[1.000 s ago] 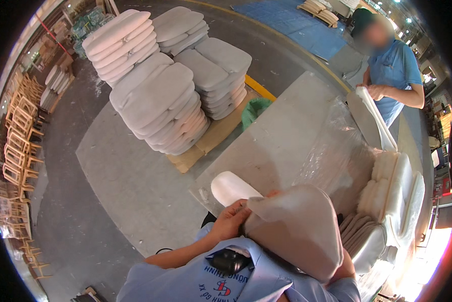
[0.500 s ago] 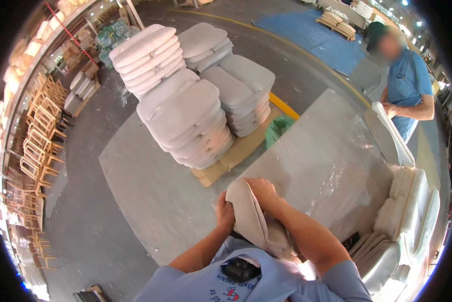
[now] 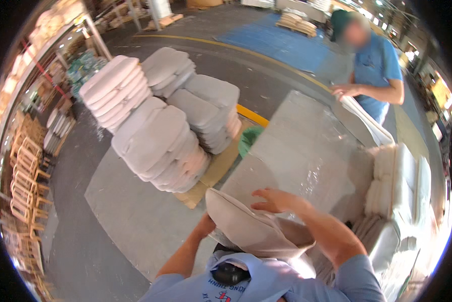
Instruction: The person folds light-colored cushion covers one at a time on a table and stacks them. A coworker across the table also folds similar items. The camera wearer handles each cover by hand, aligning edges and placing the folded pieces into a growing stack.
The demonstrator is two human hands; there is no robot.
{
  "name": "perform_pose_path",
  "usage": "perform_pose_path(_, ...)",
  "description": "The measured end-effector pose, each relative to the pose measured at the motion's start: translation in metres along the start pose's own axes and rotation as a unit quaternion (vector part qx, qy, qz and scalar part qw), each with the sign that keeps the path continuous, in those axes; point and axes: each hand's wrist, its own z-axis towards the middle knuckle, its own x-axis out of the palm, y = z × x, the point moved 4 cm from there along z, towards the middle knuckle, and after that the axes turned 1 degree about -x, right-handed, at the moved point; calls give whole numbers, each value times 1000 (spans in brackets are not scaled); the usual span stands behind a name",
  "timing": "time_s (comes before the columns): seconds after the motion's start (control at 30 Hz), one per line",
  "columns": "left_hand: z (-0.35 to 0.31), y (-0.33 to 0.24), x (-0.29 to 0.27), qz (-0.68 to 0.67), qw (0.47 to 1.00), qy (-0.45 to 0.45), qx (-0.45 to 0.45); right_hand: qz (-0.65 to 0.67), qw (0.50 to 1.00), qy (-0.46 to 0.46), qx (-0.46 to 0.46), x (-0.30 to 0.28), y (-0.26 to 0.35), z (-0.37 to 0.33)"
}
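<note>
A beige fabric cushion cover (image 3: 243, 225) sits tilted against my front, its rounded end pointing up and its loose, gaping side toward my right forearm. At its left edge, my left hand (image 3: 204, 225) grips it, with the fingers mostly hidden behind the cloth. My right hand (image 3: 276, 200) hovers just over the cover's upper right edge, fingers apart and holding nothing. Whether padding fills the cover, I cannot tell.
Stacked pale seat cushions (image 3: 153, 136) stand on cardboard (image 3: 193, 195) beyond my left hand. A plastic-covered table (image 3: 296, 146) extends ahead, with white padding (image 3: 387, 186) and folded grey fabric (image 3: 369, 229) at right. Across it, a person (image 3: 377, 65) handles a white-edged panel (image 3: 364, 118). A green bag (image 3: 248, 140) hangs nearby.
My right hand has let go of the cover and lifted off with fingers spread. The cover's rounded end has opened out wider and leans left. The view has shifted right.
</note>
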Motion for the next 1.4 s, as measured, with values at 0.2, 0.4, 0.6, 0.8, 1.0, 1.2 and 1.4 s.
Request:
perform_pose_path(0.2, 16, 10, -8, -293, 919, 226, -134, 445, 886, 130, 32, -11, -79, -158)
perform_pose_path(0.4, 29, -2, -11, -234, 929, 241, -153, 531, 839, -19, -119, 30, -70, -221)
perform_pose_path(0.6, 53, -23, -7, -126, 951, 255, -121, 378, 823, -422, 31, 26, -58, -236)
perform_pose_path(0.8, 70, -48, 5, -10, 962, 265, -68, 206, 851, -483, -1, -15, 61, -296)
perform_pose_path(1.0, 84, -34, -1, 79, 953, 279, -93, 157, 805, -565, 88, 23, 38, -307)
perform_pose_path(1.2, 87, -44, 4, 214, 941, 264, -9, 137, 764, -604, 178, 53, 20, -308)
perform_pose_path(1.4, 79, -52, 27, 38, 930, 357, -82, 197, 696, -645, 248, 116, -18, -319)
